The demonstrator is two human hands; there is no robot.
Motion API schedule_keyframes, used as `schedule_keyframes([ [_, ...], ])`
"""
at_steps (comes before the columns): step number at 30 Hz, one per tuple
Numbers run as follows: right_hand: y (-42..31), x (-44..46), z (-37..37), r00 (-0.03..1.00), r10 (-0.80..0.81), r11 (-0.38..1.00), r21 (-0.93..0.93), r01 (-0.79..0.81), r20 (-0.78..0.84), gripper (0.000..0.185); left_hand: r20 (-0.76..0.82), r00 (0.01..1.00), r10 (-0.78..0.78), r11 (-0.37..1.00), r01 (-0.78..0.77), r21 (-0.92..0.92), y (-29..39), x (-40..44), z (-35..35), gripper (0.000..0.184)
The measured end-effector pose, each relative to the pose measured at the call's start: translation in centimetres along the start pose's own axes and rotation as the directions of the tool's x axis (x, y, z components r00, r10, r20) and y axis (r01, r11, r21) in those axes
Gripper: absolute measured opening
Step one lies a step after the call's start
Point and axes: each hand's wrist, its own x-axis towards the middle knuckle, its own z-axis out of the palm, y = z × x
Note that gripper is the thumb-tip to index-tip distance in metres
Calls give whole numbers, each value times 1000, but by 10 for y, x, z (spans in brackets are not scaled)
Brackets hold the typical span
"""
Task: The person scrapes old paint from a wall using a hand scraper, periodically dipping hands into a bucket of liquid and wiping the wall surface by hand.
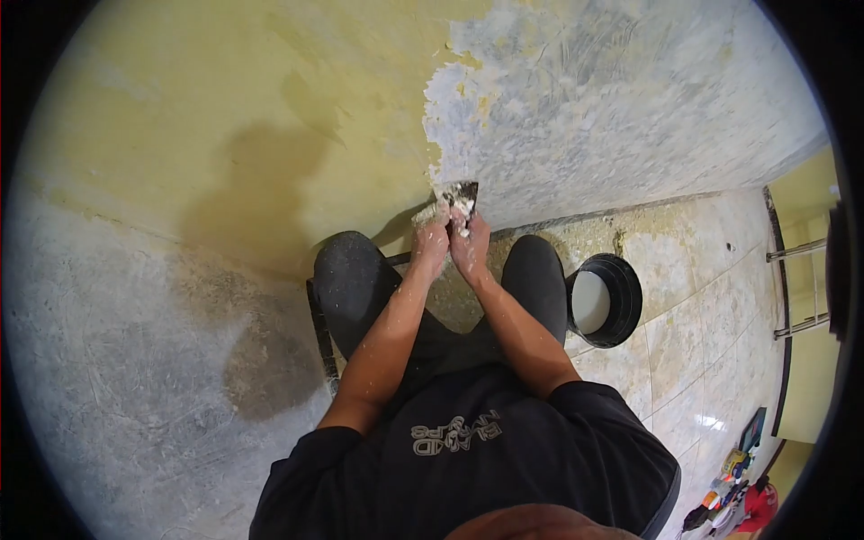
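A scraper (463, 193) with a dark, broad blade is pressed against the wall, at the lower end of a bare strip between yellow paint and grey surface. My right hand (470, 245) is closed around its handle, with white flakes on the fingers. My left hand (430, 241) is closed right beside it, also appearing to grip the scraper; its fingers are coated in pale crumbs. Most of the handle is hidden by the hands. The yellow painted wall (180, 108) peels along a ragged edge, and the scraped grey wall (621, 99) spreads to the right.
A black bucket (624, 301) with cloudy liquid stands beside my right knee. Paint chips litter the tiled floor (670, 351) along the wall's base. Metal bars (801, 252) stick out at far right. Assorted items and a red object (760, 506) lie at lower right.
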Motion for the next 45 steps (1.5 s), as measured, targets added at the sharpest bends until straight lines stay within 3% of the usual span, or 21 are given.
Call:
schedule_keyframes([
  [1, 7, -7, 3, 999, 44, 998, 35, -43, -29, 31, 127, 989, 80, 997, -79, -6, -13, 14, -7, 38],
  [4, 2, 0, 10, 993, 13, 987, 162, 6, -117, 25, -50, 984, 173, 980, -167, 112, -10, 8, -1, 34],
  [5, -6, 5, 6, 998, 27, 997, 74, -22, -56, 25, 63, 976, 210, 973, -215, 80, -7, 10, -8, 33],
  [6, -10, 6, 2, 999, 50, 999, -16, -50, 8, 26, 60, 978, 199, 976, -203, 84, -10, 11, -10, 33],
  [7, -12, 7, 3, 993, 106, 988, 107, -111, 45, 27, 46, 990, 135, 990, -137, 29, -12, 13, -11, 34],
  [10, 7, -4, 4, 993, 118, 991, 68, -117, -4, 27, -3, 997, 72, 997, -72, -12, -22, 23, -11, 29],
  [12, 18, -4, 3, 993, 119, 992, 38, -119, 20, 27, -33, 978, 206, 900, -176, 398, -25, 21, -12, 32],
  [15, 27, -6, 4, 986, 159, 987, -19, -158, 55, 27, -14, 989, 150, 912, -133, 389, -11, 20, -15, 33],
  [17, 25, 2, 5, 963, 230, 925, 277, -262, 142, 26, 7, 994, 109, 947, -106, 302, -9, 19, -13, 34],
  [18, 21, 5, 4, 966, 218, 926, 284, -249, 139, 26, 12, 992, 122, 945, -120, 304, -15, 25, -12, 34],
  [21, 19, -3, 6, 990, 142, 979, 151, -137, -22, 25, -27, 913, 406, 776, -329, 538, -26, 24, -7, 45],
  [24, 5, 8, -2, 998, 60, 996, -61, -59, 19, 26, 21, 944, 329, 827, -299, 477, -20, 30, -12, 44],
  [25, 12, 7, 2, 994, 111, 990, 84, -112, 18, 27, 27, 985, 172, 920, -171, 353, -25, 37, -16, 42],
  [28, 21, -5, 4, 970, 239, 952, 187, -241, 33, 28, 75, 922, 379, 776, -361, 516, -22, 21, -11, 41],
  [30, 7, 6, 3, 958, 285, 939, 191, -287, 37, 27, -9, 924, 382, 811, -331, 483, -3, 11, -1, 42],
  [32, -9, 14, -1, 999, -40, 997, -67, 41, 18, 27, 53, 941, 335, 825, -320, 465, 13, 1, -4, 24],
  [33, -4, 7, -3, 999, -29, 997, -71, 31, 25, 27, -34, 970, 240, 909, -212, 360, -11, 30, -13, 24],
  [36, 26, 0, 4, 999, 39, 999, -30, -39, -10, 31, 25, 988, 154, 926, -153, 345, -25, 30, -16, 24],
  [38, 30, -10, 11, 989, 141, 988, 68, -137, -46, 31, -63, 974, 219, 906, -178, 385, -10, 4, -4, 24],
  [41, 8, -2, 5, 996, 60, 995, -75, -64, -62, 32, -26, 963, 267, 891, -236, 389, -2, 8, -3, 33],
  [45, 11, 1, 8, 998, 6, 999, -43, -9, -69, 35, -38, 959, 281, 891, -246, 383, -9, 15, -7, 35],
])
